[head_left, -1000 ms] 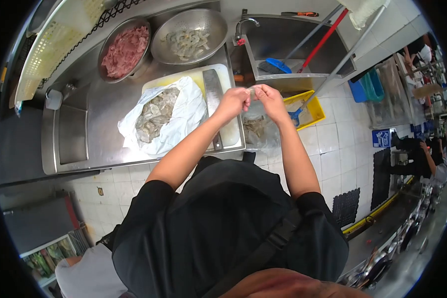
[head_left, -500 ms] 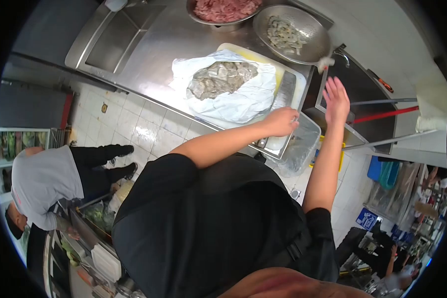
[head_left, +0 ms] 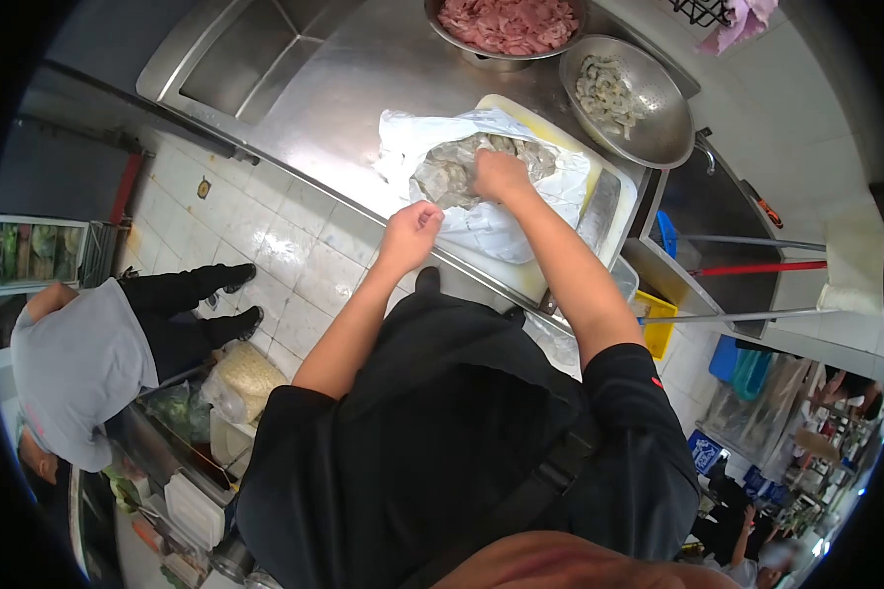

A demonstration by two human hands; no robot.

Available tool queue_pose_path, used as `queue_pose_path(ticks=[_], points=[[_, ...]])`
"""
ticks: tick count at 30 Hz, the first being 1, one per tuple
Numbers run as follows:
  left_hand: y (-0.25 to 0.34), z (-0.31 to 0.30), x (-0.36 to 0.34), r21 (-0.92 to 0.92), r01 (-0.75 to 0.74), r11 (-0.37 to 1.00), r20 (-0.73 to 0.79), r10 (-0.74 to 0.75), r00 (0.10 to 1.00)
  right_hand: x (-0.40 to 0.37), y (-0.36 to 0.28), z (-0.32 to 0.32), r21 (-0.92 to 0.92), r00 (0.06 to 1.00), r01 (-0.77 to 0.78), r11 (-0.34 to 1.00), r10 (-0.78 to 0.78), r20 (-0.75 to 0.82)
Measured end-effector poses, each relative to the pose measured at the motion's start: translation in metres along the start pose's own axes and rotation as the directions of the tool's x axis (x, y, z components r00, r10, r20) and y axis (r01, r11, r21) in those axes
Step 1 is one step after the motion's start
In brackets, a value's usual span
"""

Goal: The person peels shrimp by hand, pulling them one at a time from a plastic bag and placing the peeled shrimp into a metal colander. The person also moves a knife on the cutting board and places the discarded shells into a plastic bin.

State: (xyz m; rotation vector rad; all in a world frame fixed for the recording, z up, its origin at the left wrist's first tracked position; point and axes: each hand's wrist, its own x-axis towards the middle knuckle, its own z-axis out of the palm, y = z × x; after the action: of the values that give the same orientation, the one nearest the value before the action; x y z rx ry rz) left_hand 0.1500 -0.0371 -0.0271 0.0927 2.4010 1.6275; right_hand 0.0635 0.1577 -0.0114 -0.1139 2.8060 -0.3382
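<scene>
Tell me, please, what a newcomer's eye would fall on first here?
The right hand is plunged into the white bag of grey raw shrimp on the cutting board, while the left hand curls near the counter edge. Behind them sit a steel bowl of pink meat and a colander of peeled shrimp.

Commercial kitchen: stainless worktop (head_left: 344,98) beneath right hand (head_left: 501,175); steel bowl (head_left: 459,41) of raw meat and colander (head_left: 660,130) of shrimp beyond it; tiled floor (head_left: 275,255) under left hand (head_left: 411,231).

White-tiled floor (head_left: 265,255), steel counter (head_left: 363,79)
</scene>
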Motion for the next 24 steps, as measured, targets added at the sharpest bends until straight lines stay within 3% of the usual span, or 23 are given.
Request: queue_pose_path(ticks=[4,5,6,7,8,9,10,11,13,14,16,17,19,20,22,24], points=[[0.008,-0.005,0.016,0.002,-0.042,0.999,-0.008,0.042,0.999,-0.002,0.023,0.002,0.05,0.995,0.099,0.994,-0.1,0.013],[0.014,-0.003,0.024,-0.001,-0.048,0.999,-0.002,0.048,0.999,-0.008,0.029,-0.002,0.138,0.993,0.121,0.983,-0.119,-0.024],[0.033,-0.002,0.032,0.161,-0.302,0.94,-0.066,0.316,0.947,-0.017,0.032,-0.007,0.226,0.99,0.141,0.964,-0.13,-0.06],[0.048,0.001,0.04,0.327,-0.516,0.792,-0.081,0.567,0.82,-0.027,0.031,-0.013,0.227,0.991,0.128,0.966,-0.116,-0.062],[0.056,0.008,0.052,0.32,-0.527,0.788,-0.071,0.574,0.815,-0.035,0.03,-0.021,0.261,0.978,0.175,0.949,-0.138,-0.156],[0.063,0.016,0.064,0.421,-0.601,0.68,0.01,0.659,0.752,-0.043,0.028,-0.029,0.291,0.956,0.225,0.93,-0.153,-0.25],[0.073,0.021,0.071,0.506,-0.666,0.547,0.102,0.729,0.677,-0.051,0.026,-0.041,0.293,0.956,0.211,0.932,-0.134,-0.263],[0.082,0.024,0.075,0.497,-0.686,0.532,0.119,0.741,0.661,-0.058,0.023,-0.054,0.318,0.963,0.192,0.929,-0.115,-0.244],[0.103,0.032,0.08,0.579,-0.593,0.559,0.426,0.412,0.805,-0.071,0.033,-0.063,0.35,0.969,0.151,0.924,-0.068,-0.239],[0.107,0.038,0.081,0.57,-0.616,0.545,0.448,0.422,0.788,-0.077,0.041,-0.064,0.401,0.953,0.169,0.9,-0.046,-0.299],[0.112,0.05,0.078,0.438,-0.594,0.675,0.456,0.402,0.794,-0.093,0.052,-0.066,0.456,0.931,0.177,0.872,0.002,-0.365],[0.112,0.059,0.077,0.432,-0.607,0.667,0.476,0.403,0.781,-0.102,0.057,-0.067,0.366,0.902,0.203,0.908,-0.028,-0.431],[0.108,0.076,0.078,0.083,-0.342,0.936,0.458,0.269,0.847,-0.117,0.064,-0.065,0.274,0.865,0.223,0.935,-0.06,-0.499],[0.104,0.087,0.077,0.089,-0.347,0.934,0.461,0.27,0.845,-0.123,0.07,-0.062,0.257,0.853,0.199,0.946,-0.038,-0.52],[0.109,0.109,0.062,-0.132,-0.229,0.964,0.431,0.264,0.863,-0.134,0.08,-0.055,0.244,0.84,0.182,0.953,-0.021,-0.542],[0.118,0.122,0.046,-0.118,-0.197,0.973,0.423,0.229,0.877,-0.143,0.09,-0.05,0.224,0.861,0.138,0.965,-0.004,-0.509]])
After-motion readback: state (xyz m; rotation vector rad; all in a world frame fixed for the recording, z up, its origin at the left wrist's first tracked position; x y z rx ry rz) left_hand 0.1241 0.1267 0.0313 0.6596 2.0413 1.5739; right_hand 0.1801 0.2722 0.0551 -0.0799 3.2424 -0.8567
